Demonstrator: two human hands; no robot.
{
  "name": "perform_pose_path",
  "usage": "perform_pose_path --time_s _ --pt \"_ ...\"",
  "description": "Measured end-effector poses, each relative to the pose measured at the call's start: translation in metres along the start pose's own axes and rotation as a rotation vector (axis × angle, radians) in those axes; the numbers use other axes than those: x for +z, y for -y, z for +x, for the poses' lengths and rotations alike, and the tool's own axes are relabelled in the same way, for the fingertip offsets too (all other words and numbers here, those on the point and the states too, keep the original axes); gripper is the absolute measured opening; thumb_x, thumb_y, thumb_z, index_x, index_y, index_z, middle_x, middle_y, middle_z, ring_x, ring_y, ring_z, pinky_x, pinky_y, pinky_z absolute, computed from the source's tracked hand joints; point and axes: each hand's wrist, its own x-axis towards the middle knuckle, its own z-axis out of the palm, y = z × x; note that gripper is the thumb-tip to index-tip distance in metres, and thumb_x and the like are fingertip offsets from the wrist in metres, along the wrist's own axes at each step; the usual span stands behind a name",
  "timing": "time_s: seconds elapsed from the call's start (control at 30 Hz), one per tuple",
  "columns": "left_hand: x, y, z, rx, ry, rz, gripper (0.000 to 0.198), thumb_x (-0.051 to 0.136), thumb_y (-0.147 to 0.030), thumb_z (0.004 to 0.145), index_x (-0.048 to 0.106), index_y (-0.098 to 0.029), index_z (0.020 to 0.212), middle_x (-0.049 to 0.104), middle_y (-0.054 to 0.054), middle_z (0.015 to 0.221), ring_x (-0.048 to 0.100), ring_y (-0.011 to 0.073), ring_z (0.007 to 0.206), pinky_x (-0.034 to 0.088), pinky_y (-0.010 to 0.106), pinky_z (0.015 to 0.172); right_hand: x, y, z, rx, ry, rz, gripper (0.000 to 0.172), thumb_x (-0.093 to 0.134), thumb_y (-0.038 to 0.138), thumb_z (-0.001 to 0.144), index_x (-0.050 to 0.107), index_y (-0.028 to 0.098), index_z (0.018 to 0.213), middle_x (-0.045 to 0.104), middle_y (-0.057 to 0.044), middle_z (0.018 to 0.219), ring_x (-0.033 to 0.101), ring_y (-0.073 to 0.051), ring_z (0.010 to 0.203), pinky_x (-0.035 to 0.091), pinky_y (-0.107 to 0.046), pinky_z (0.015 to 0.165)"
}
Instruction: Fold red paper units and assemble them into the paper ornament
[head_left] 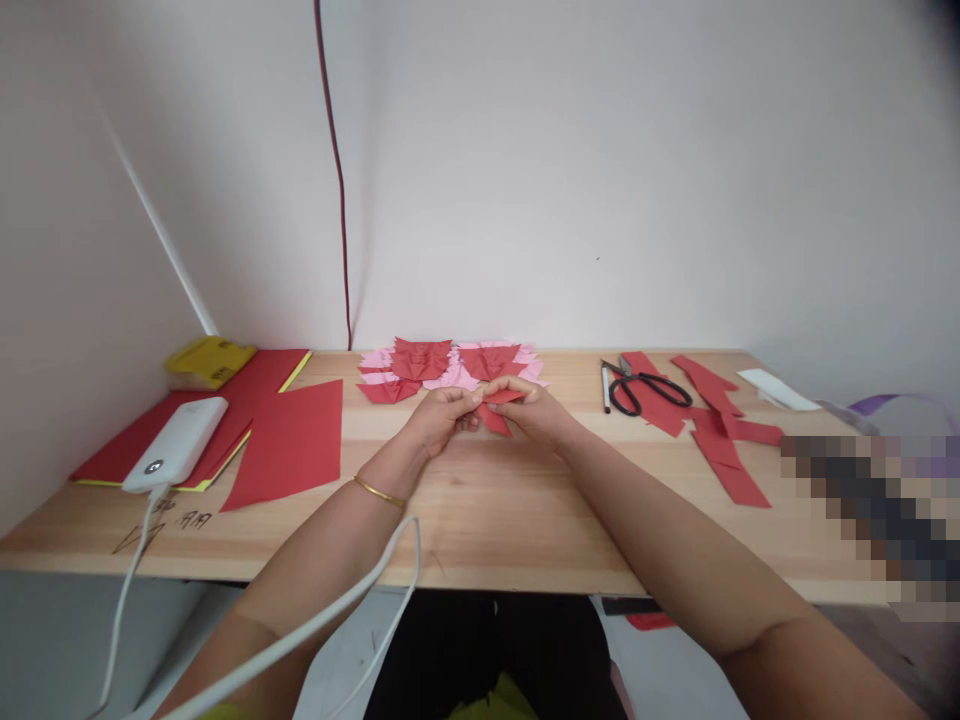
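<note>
Head view: left hand (448,415) and right hand (534,410) each pinch the red paper (496,421), held near the folded pieces (424,358) on the table (517,530). Risk, as judged: uneven finger pressure could skew or tear the paper. The cable (322,612) crosses before the left arm (300,570); snagging could tug it.

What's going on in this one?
A person is working at a wooden table, with a small red paper piece pinched between the fingers of the left hand and right hand. Just beyond the hands sit folded red and pink paper pieces. To the right lie scissors, a pen and red paper strips; to the left, a white power bank rests on red sheets.
</note>
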Motion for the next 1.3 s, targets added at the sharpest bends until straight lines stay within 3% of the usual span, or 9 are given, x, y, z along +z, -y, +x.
perform_pose_path --time_s 0.13,0.37,0.57,0.83,0.93,1.1,1.3 --pt "0.000 0.002 0.002 0.060 -0.047 0.000 0.026 0.074 -0.031 0.063 0.059 -0.011 0.064 0.057 0.001 0.054 0.052 0.0085 0.051 0.041 0.023 0.056 0.001 0.003 -0.001 0.051 0.011 0.093 0.038 0.066 0.026 0.069 0.056 0.022 0.105 0.066 -0.001 0.086 0.060 -0.013 0.075 0.047 -0.026 0.069" --pt "0.008 0.004 0.001 0.164 -0.136 0.129 0.022 0.069 -0.032 0.066 0.059 -0.012 0.065 0.056 0.000 0.054 0.050 0.0088 0.052 0.039 0.023 0.058 0.005 0.006 -0.003 0.098 -0.022 -0.132 0.033 0.058 0.047 0.077 0.065 0.016 0.086 0.066 -0.003 0.077 0.056 -0.013 0.066 0.042 -0.025 0.062" --pt "0.015 0.006 -0.001 0.271 -0.233 0.289 0.018 0.063 -0.029 0.070 0.059 -0.013 0.062 0.054 -0.002 0.054 0.047 0.0085 0.054 0.037 0.022 0.057 0.008 0.008 -0.005 0.126 -0.083 -0.209 0.032 0.062 0.045 0.074 0.065 0.015 0.084 0.066 -0.003 0.073 0.055 -0.013 0.061 0.040 -0.024 0.057" --pt "0.011 -0.001 -0.003 0.176 -0.114 0.294 0.017 0.068 -0.030 0.064 0.063 -0.014 0.068 0.056 -0.002 0.059 0.046 0.0080 0.052 0.036 0.021 0.054 0.003 0.003 -0.001 0.055 -0.111 -0.224 0.024 0.063 0.036 0.072 0.067 0.016 0.085 0.069 -0.004 0.084 0.061 -0.016 0.073 0.046 -0.027 0.067" --pt "0.011 -0.004 -0.005 0.151 -0.140 0.327 0.019 0.070 -0.032 0.062 0.062 -0.014 0.063 0.053 -0.003 0.054 0.041 0.0070 0.049 0.031 0.020 0.050 0.004 0.003 -0.002 0.040 -0.118 -0.248 0.023 0.061 0.035 0.073 0.067 0.017 0.085 0.069 -0.004 0.085 0.061 -0.017 0.076 0.046 -0.028 0.068" --pt "0.010 -0.004 -0.008 0.084 -0.045 0.369 0.021 0.067 -0.035 0.067 0.062 -0.015 0.069 0.048 -0.005 0.049 0.032 0.0055 0.043 0.024 0.021 0.046 0.000 0.005 -0.001 -0.061 -0.110 -0.329 0.020 0.058 0.035 0.076 0.065 0.018 0.083 0.067 -0.002 0.084 0.059 -0.016 0.077 0.044 -0.028 0.071" --pt "0.007 0.000 -0.005 0.149 -0.069 0.503 0.019 0.063 -0.033 0.070 0.058 -0.015 0.067 0.049 -0.004 0.053 0.035 0.0068 0.047 0.026 0.021 0.048 -0.005 0.005 -0.001 -0.054 -0.076 -0.460 0.020 0.060 0.037 0.075 0.065 0.017 0.076 0.064 0.000 0.074 0.055 -0.015 0.069 0.041 -0.026 0.064"
